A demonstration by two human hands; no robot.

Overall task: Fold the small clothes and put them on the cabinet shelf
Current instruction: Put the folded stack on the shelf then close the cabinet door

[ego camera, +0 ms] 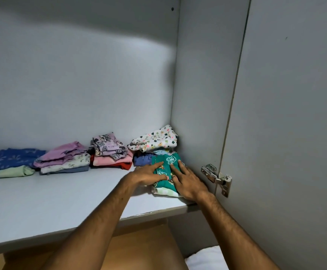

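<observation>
Green printed garment (165, 172) under flat, spread fingers of left hand (149, 175) and right hand (188, 182), gripping nothing | lies at shelf (61, 201) right front, beside cabinet wall (197, 94) | folded piles (110, 152) behind along back

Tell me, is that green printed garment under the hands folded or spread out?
Folded. The green printed garment is a compact bundle on the shelf, with the left hand and right hand flat on it.
</observation>
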